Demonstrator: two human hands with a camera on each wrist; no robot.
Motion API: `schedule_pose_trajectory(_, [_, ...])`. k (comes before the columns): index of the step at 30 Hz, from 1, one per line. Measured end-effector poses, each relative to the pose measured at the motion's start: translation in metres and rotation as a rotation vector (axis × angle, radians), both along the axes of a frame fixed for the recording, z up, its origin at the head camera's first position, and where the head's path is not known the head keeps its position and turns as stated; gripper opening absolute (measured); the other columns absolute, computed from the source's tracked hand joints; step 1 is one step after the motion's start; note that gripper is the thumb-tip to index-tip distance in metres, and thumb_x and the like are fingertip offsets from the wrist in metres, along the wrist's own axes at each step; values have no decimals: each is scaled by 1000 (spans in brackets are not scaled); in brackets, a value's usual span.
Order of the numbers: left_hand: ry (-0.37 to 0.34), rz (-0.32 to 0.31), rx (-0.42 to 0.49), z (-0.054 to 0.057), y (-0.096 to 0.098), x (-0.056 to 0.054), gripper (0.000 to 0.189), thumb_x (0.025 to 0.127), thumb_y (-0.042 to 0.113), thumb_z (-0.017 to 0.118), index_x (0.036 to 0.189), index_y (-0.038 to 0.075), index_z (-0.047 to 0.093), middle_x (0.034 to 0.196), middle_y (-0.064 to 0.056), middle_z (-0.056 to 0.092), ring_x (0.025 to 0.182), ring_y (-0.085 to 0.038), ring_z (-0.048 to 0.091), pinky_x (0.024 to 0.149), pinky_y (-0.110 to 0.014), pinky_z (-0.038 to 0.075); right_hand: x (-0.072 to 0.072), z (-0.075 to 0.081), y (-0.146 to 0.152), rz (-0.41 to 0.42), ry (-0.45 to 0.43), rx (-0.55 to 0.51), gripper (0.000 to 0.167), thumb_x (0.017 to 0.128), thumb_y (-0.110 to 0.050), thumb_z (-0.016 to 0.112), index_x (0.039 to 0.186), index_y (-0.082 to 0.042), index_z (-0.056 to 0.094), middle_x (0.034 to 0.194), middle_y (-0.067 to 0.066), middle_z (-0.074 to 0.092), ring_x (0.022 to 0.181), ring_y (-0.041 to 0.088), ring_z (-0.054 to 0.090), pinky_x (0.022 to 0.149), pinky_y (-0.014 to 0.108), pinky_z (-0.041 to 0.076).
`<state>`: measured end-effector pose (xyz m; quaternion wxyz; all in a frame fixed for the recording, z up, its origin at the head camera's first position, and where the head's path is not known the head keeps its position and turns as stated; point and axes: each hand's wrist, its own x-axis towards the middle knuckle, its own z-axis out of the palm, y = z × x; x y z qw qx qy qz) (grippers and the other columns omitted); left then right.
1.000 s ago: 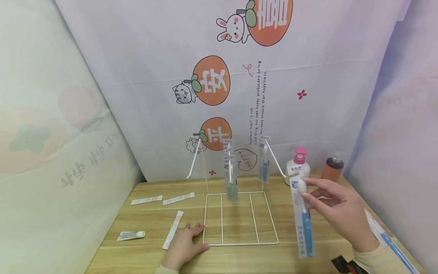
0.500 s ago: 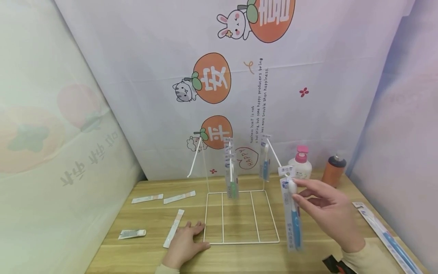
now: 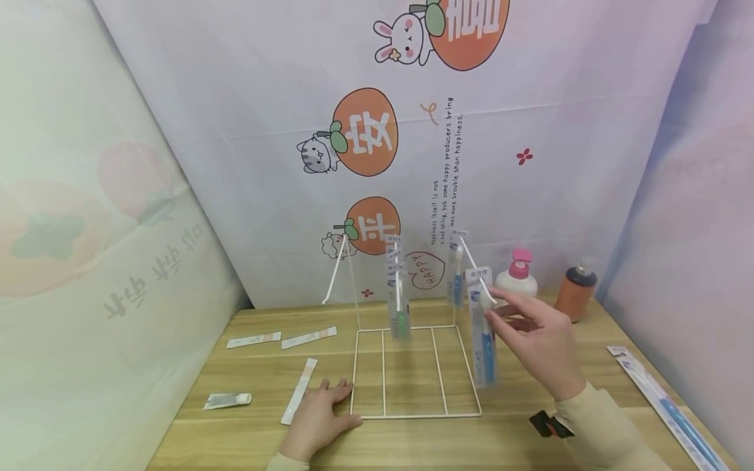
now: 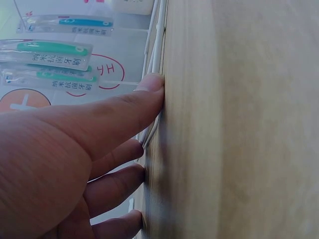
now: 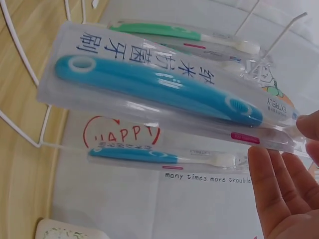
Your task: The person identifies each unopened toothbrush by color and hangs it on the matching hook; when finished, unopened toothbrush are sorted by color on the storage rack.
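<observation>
My right hand [image 3: 537, 340] pinches a packaged blue toothbrush [image 3: 487, 356] near its head end. The pack hangs upright, and its top card lies at the right hook of the white wire rack [image 3: 415, 417], the hook's tip showing in front of the card. Further back on that hook hangs another packaged blue toothbrush [image 3: 457, 284]. Green packaged toothbrushes [image 3: 402, 322] hang on the middle hook; the left hook is bare. Relaxed and spread, my left hand [image 3: 318, 418] rests on the table by the rack's front left corner, its thumb [image 4: 149, 83] touching the base wire.
Several slim white sachets [image 3: 299, 391] and a small tube [image 3: 227, 401] lie left of the rack. A pink-topped pump bottle [image 3: 517, 281] and an orange bottle [image 3: 574, 294] stand at the back right. Another packaged toothbrush [image 3: 668, 409] lies near the table's right edge.
My right hand has carried the blue toothbrush pack left and slightly up, from right of the rack to its right hook, where the card meets the hook. My left hand stays in place.
</observation>
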<state>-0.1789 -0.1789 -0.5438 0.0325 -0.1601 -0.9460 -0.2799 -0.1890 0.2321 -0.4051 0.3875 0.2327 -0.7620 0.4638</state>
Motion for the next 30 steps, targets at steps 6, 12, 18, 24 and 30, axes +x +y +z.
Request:
schedule_pose_trajectory(6, [4,1,-6,1,0,0,68,81,45,93,135,7,76,138,-16,71,133,-63,54,110,-78,39,-23,-2,-10,-44,25,-27,50,82,13,88,128,-4,79,107,15,81,88,-9,72,67,14,60])
schedule_pose_trajectory(12, [7,0,-5,2,0,0,68,81,45,93,135,7,76,138,-17,71,133,-64,54,109,-79,39,-47,-7,-17,-132,86,-44,43,83,8,89,123,-1,80,106,20,81,88,-14,69,66,11,57])
schedule_pose_trajectory(18, [5,-5,-4,4,1,1,70,81,46,94,135,6,76,138,-18,71,132,-64,54,109,-80,37,-62,-9,-22,-199,84,-37,39,86,2,89,123,-3,80,105,19,81,80,17,79,68,8,55])
schedule_pose_trajectory(24, [7,-3,-9,3,0,0,68,81,45,93,135,6,76,138,-17,71,133,-63,55,109,-79,38,-71,-9,-23,-204,108,-29,38,87,4,87,124,-3,79,107,18,81,78,36,81,71,6,53])
schedule_pose_trajectory(30, [11,-4,-10,1,0,0,69,80,46,93,134,6,76,138,-18,71,132,-64,55,108,-80,38,-77,-10,-24,-217,105,-21,35,88,2,86,122,-3,79,108,19,81,80,37,81,72,5,52])
